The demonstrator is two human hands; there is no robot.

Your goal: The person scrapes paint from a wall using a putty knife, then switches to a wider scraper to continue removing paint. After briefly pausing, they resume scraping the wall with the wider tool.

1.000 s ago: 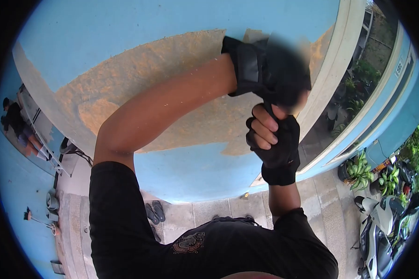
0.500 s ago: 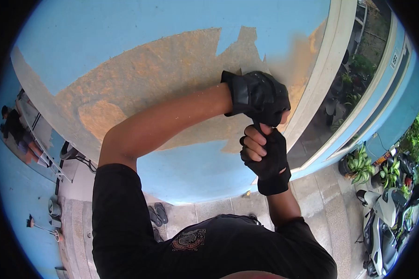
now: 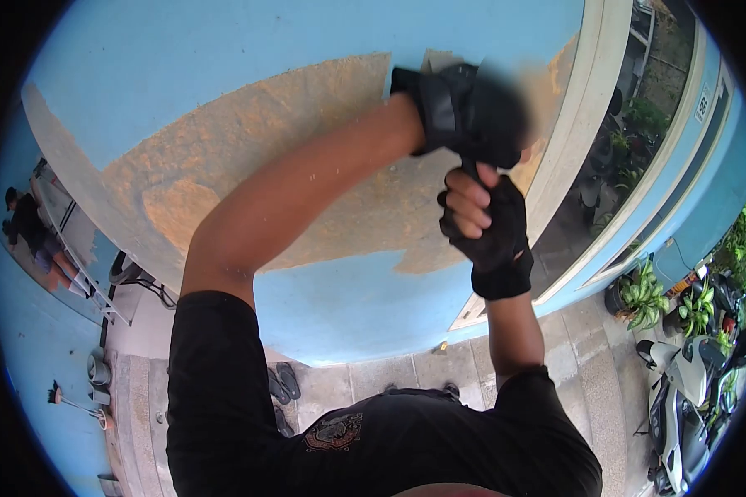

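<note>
Both my hands wear black fingerless gloves and grip one dark tool handle (image 3: 470, 171) held against a blue wall (image 3: 224, 58). My left hand (image 3: 471, 112) is on top, blurred by motion, pressed on the wall at the upper edge of a bare sandy patch (image 3: 249, 157) with no paint. My right hand (image 3: 482, 222) clasps the handle just below it. The working end of the tool is hidden behind my left hand.
A white door frame (image 3: 574, 124) runs right of the patch. Below lie sandals (image 3: 278, 381) on paving, a broom (image 3: 65, 399) at left, potted plants (image 3: 638, 302) and parked scooters (image 3: 686, 406) at right. Another person (image 3: 26, 219) stands by a ladder far left.
Half a second ago both hands were lower on the bare patch. They have since swept back up the wall to the patch's top edge, and the left hand is blurred again.
</note>
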